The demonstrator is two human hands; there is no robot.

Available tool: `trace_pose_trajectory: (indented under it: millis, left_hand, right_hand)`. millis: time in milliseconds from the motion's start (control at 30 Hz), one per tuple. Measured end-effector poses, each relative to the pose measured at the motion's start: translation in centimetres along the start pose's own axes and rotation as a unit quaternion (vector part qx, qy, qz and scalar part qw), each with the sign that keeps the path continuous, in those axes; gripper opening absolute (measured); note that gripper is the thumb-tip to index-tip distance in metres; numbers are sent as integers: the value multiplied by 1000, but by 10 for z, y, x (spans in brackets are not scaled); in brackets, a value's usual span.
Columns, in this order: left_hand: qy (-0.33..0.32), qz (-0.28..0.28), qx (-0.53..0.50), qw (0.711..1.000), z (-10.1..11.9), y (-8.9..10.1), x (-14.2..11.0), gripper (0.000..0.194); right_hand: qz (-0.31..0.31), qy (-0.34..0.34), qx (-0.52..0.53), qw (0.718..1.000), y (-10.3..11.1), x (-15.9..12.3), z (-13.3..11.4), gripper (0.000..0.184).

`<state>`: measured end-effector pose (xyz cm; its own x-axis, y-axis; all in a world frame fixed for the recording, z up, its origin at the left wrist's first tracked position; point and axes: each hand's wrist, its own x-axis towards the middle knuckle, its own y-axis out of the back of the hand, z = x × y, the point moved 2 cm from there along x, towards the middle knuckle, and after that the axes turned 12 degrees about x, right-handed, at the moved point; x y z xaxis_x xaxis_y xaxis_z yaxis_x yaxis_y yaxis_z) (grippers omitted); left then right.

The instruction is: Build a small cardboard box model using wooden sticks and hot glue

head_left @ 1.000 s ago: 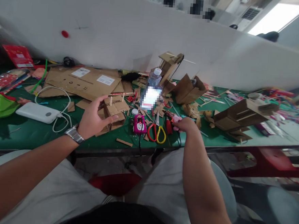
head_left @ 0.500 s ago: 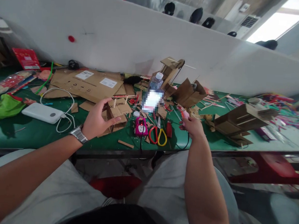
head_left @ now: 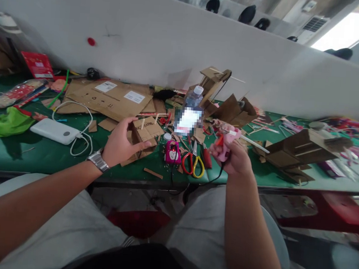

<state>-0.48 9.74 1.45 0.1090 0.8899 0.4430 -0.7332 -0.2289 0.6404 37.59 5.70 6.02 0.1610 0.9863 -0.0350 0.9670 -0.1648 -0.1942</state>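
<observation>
My left hand is closed round the near left side of a small cardboard box, with the thumb along its front. Short wooden sticks poke up from the box top. My right hand grips a pink hot glue gun by its handle, the orange trigger at my fingers. A white glue stick juts from the gun's back, and its nozzle points left, toward the bottle. Between my hands lie a magenta power socket with a red light and scissors with one red and one yellow handle.
A white power bank with a cable lies at left, before flat cardboard. A plastic bottle and a lit, blurred screen stand at centre back. Another cardboard construction is at right. Scraps litter the green table.
The glue gun, lying low in my right hand before, is now lifted and upright, its glue stick showing. My left hand stays on the cardboard box. The view has shifted slightly.
</observation>
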Motion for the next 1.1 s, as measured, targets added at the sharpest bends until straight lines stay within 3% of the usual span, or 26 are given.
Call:
trace_pose_trajectory:
  millis: [167, 367, 567, 733, 833, 967, 1100]
  left_hand:
    - [-11, 18, -6, 1000, 9, -1, -4, 98]
    - [-43, 24, 12, 999, 24, 1, -11, 113]
    - [-106, -58, 9, 993, 21, 12, 3, 118]
    - [-185, -171, -36, 967, 2, 21, 22, 109]
    - [-186, -229, -70, 953, -6, 23, 27, 94]
    - [-167, -232, -74, 955, -6, 24, 28, 74]
    - [-135, -174, -75, 973, -4, 23, 26, 68]
  right_hand:
    - [-99, 10, 89, 991, -41, -18, 4, 51]
    - [-112, -10, 123, 986, -74, -31, 35, 49]
    - [-149, -18, 95, 984, -87, -37, 54, 46]
    - [-136, -32, 116, 983, -94, -40, 55, 50]
    - [-131, -42, 149, 979, -97, -43, 55, 57]
    - [-125, -65, 176, 974, -100, -46, 56, 53]
    - [-118, -80, 214, 966, -100, -48, 58, 37]
